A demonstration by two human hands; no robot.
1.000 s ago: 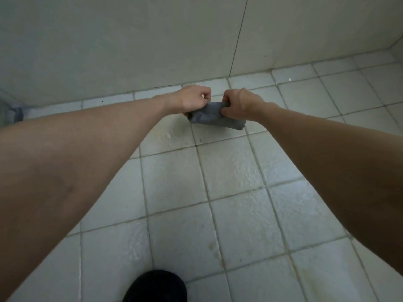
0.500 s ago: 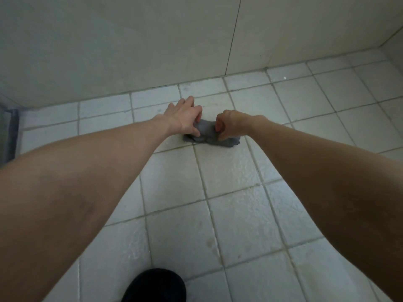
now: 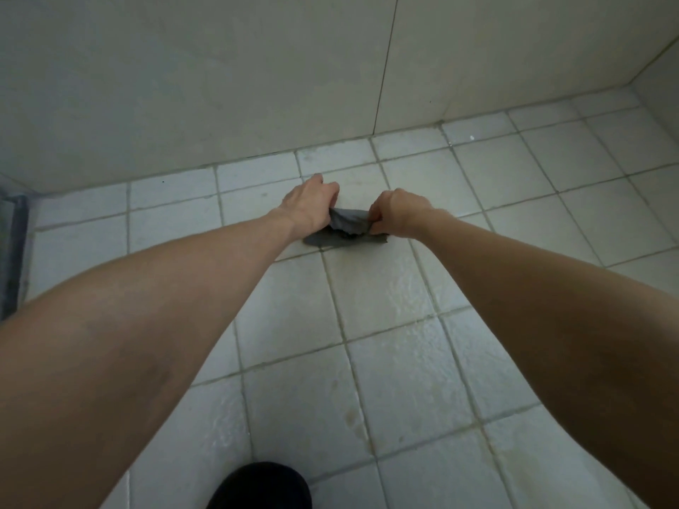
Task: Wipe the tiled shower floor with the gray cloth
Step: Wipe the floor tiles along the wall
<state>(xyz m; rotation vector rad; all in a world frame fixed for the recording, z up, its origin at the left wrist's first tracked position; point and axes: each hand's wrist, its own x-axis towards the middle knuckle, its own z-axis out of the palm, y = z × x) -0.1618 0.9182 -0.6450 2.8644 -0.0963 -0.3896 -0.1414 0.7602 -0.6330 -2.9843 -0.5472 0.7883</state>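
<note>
While the cloth (image 3: 347, 235) lies bunched on the floor (image 3: 385, 299) near the foot of the wall (image 3: 220, 86), both hands are on it. The left hand (image 3: 310, 205) covers and holds its left end, and the right hand (image 3: 398, 213) is curled in a narrow grip that pinches its right end. A fold of fabric stands raised between them, and the lower edge touches the tile. How the left fingers lie under the palm cannot be told. Judged from this, the task is at an early or preparatory stage: the cloth seems to be being spread or rearranged rather than pushed across the tiles, and no wiped path is evident. Tiles nearer the viewer glisten as if wet, and brownish marks (image 3: 351, 416) show along a grout line in the foreground. These, with the tiles to the right toward the corner and those to the left, would appear to be left to wipe. Other features are a dark shoe (image 3: 262, 486) at the bottom edge, standing on tiles yet to be reached, a dark strip (image 3: 14, 251) along the left edge, its nature unclear, and a small white speck (image 3: 471, 137) near the wall base at right. Obstacles are few: the shoe occupies floor that must be wiped, and the wall and corner limit any forward stroke.
</note>
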